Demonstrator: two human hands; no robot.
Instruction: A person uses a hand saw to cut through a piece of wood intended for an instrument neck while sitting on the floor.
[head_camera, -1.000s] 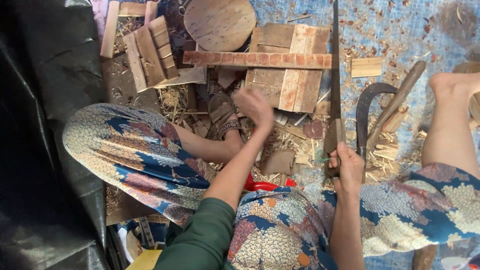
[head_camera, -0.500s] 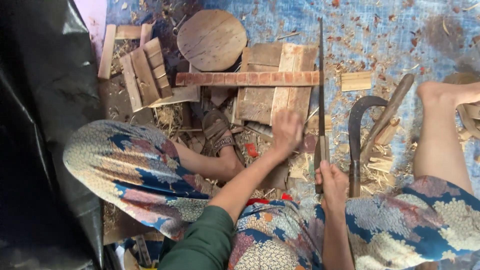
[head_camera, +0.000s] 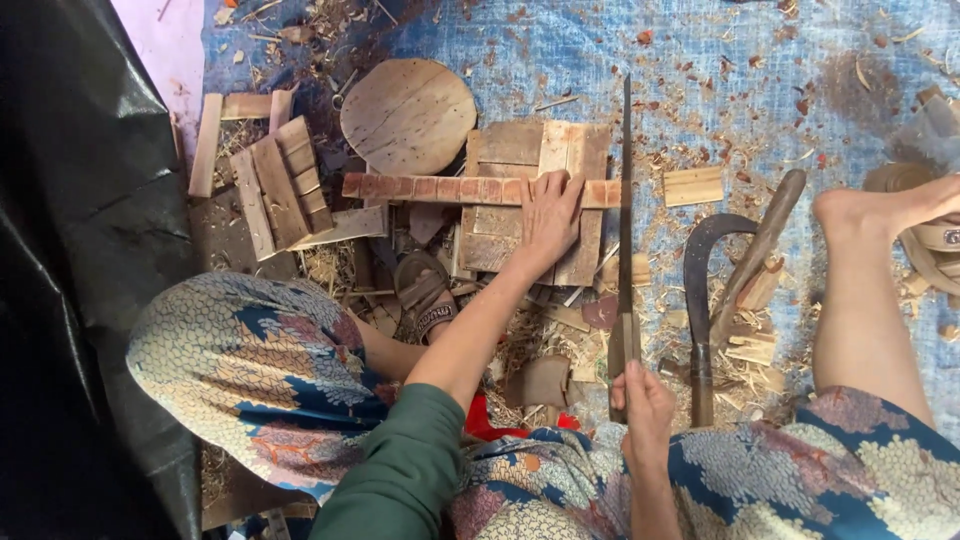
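Left hand (head_camera: 552, 222) pressed flat on the long reddish-brown wooden strip (head_camera: 470, 189) lying across pale wooden planks (head_camera: 530, 200) on the blue tarp floor (head_camera: 700, 60). Right hand (head_camera: 645, 410) clenched around the long straight blade (head_camera: 626, 230), just beside the strip's end. Best to keep fingers off the cut line and the strip pinned firmly.

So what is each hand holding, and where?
The right hand grips a long knife by its handle; the left hand lies flat on the wooden slats.

Blue woven plastic tarp (head_camera: 700, 60) spread as floor, strewn with pale wood shavings (head_camera: 760, 110), flanked on its left by crumpled black plastic sheeting (head_camera: 80, 250), with pink cloth (head_camera: 165, 60) between them.
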